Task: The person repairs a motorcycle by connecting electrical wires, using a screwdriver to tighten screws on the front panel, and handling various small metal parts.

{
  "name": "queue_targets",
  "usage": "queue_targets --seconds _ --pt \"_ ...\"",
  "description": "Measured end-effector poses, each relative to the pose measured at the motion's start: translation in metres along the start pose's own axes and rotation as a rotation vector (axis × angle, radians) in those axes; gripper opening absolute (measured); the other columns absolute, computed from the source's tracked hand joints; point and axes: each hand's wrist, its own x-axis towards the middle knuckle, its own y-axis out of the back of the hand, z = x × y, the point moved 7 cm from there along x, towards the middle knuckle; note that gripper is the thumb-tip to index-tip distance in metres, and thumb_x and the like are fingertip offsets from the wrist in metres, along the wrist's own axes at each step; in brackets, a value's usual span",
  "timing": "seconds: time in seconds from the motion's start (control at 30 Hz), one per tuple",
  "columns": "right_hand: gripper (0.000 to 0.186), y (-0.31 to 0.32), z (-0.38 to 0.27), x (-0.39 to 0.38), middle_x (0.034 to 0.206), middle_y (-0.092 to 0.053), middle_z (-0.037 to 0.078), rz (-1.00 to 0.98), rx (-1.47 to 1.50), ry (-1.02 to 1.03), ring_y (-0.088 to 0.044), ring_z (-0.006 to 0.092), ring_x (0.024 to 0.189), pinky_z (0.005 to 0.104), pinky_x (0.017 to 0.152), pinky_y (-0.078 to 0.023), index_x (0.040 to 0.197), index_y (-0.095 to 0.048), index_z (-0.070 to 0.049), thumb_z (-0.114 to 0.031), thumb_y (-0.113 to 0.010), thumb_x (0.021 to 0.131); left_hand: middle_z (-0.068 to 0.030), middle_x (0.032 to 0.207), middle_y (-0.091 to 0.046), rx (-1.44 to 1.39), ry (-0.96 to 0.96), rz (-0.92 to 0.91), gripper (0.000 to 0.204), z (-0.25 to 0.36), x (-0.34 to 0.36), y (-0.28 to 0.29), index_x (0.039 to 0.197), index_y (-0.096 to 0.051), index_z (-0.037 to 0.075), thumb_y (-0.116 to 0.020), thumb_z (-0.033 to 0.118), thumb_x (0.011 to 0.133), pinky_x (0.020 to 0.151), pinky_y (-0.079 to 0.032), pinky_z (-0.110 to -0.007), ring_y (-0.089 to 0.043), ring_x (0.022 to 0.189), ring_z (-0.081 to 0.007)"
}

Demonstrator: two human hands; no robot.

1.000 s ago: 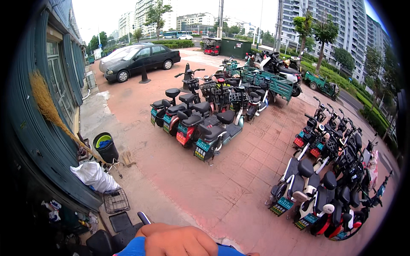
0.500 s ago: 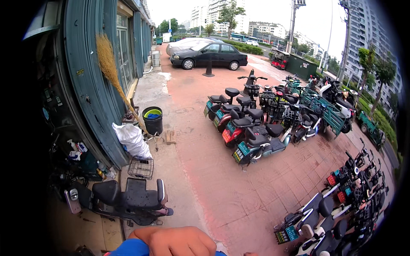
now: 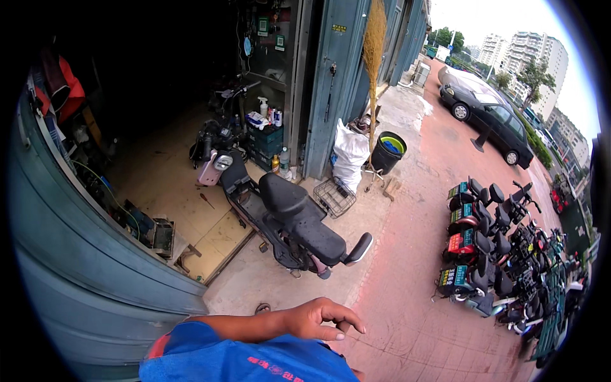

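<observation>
My left hand (image 3: 316, 320) hangs loose and empty at 6 o'clock, fingers half curled; the right hand is out of view. Nearest it, the black electric scooter (image 3: 286, 219) stands at 12 o'clock in the workshop doorway. I judge its tail could catch a shin, since it juts onto the paving. A wire basket (image 3: 334, 198), white sack (image 3: 350, 156) and black bucket (image 3: 388, 151) crowd 1 o'clock; a row of parked scooters (image 3: 490, 248) narrows 3 o'clock.

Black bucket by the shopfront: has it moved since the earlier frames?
No. The black bucket stands beside the white sack under the leaning broom, as before; only the view swung left.
</observation>
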Motion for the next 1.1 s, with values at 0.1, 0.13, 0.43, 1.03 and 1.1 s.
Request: queue_targets --seconds 0.1,0.13,0.43,1.03,1.1 --pt "0.026 -0.014 -0.003 0.030 0.083 -0.074 0.021 0.007 -0.197 0.165 -0.072 0.0400 0.077 0.0507 0.069 -0.057 0.091 -0.080 -0.013 -0.038 -0.072 0.090 0.0044 0.086 -0.056 -0.115 0.190 0.203 0.035 -0.006 -0.060 0.056 0.132 -0.069 0.001 -0.067 0.008 0.098 0.075 -0.043 -0.025 -0.049 0.078 -0.0065" --pt "0.027 -0.014 -0.001 0.037 0.084 -0.074 0.021 0.013 -0.243 0.182 -0.072 0.0402 0.077 0.0508 0.069 -0.057 0.093 -0.080 -0.012 -0.038 -0.072 0.090 0.0047 0.086 -0.055 -0.140 0.248 0.262 0.034 -0.005 -0.081 0.076 0.132 -0.069 0.001 -0.068 0.010 0.099 0.075 -0.043 -0.025 -0.049 0.078 -0.0061" --pt "0.023 -0.065 -0.288 0.139 0.084 -0.073 0.013 -0.204 0.646 -0.337 -0.071 0.0258 0.068 0.0373 0.058 -0.059 0.113 -0.073 0.005 -0.010 -0.070 0.096 0.0019 0.089 -0.066 -0.124 0.250 0.807 0.030 0.058 -0.230 0.234 0.127 -0.071 0.000 -0.067 0.009 0.099 0.072 -0.047 -0.024 -0.056 0.077 -0.0053" --pt "0.077 -0.046 -0.718 0.435 0.117 -0.072 0.012 0.054 1.101 -0.314 -0.072 0.0254 0.097 0.0349 0.074 -0.059 0.143 -0.059 0.002 -0.059 -0.071 0.098 -0.0065 0.108 -0.070 0.509 0.440 1.498 0.045 0.063 -0.348 0.647 0.136 -0.058 -0.004 -0.075 0.017 0.100 0.077 -0.054 -0.026 -0.062 0.088 -0.0085" --pt "0.096 -0.049 -0.748 0.461 0.132 -0.068 0.021 0.117 1.110 -0.369 -0.071 0.0335 0.112 0.0450 0.094 -0.059 0.138 -0.059 0.013 -0.067 -0.076 0.088 -0.0154 0.114 -0.072 0.695 0.652 1.472 0.058 0.065 -0.351 0.680 0.139 -0.057 -0.006 -0.079 0.026 0.096 0.083 -0.057 -0.031 -0.068 0.094 -0.0167"
